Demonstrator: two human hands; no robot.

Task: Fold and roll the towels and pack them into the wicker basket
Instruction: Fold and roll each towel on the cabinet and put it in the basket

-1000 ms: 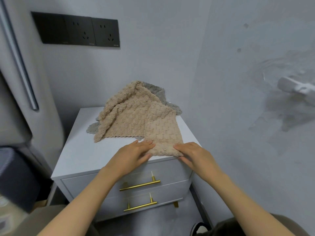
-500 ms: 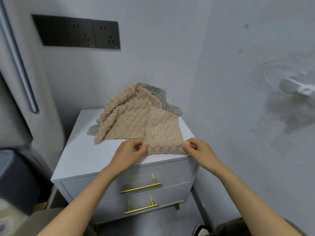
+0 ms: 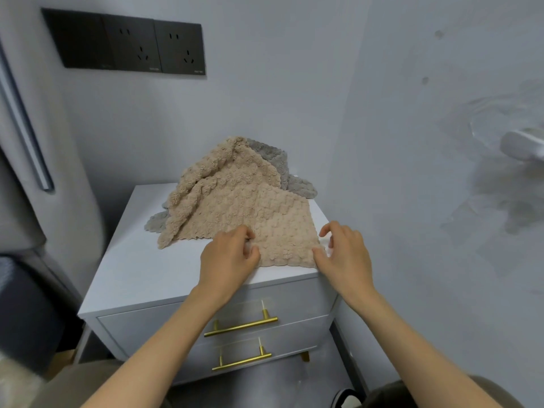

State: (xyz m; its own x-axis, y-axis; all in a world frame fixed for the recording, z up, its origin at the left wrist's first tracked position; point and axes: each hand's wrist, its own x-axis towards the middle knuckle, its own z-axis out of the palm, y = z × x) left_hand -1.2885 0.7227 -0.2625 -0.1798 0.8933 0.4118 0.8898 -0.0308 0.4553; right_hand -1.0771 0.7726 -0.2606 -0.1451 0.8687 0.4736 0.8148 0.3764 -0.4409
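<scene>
A beige waffle towel (image 3: 247,207) lies partly folded on the white nightstand (image 3: 141,266), its far end bunched up against the wall. Under it, a grey towel (image 3: 297,184) shows at the back right and at the left. My left hand (image 3: 229,260) pinches the left edge of the towel's near flap between thumb and forefinger. At the flap's right edge and near corner, my right hand (image 3: 344,254) has its fingers curled, with thumb and forefinger on the cloth. No wicker basket is in view.
The nightstand has two drawers with gold handles (image 3: 241,326). A grey wall stands close on its right, carrying a white fixture (image 3: 524,145). Black wall sockets (image 3: 129,45) hang above. A dark padded object (image 3: 26,307) sits at the left.
Both hands slid from the towel's near edge to the two sides of the near flap. The flap now lies flatter and squarer on the nightstand top.
</scene>
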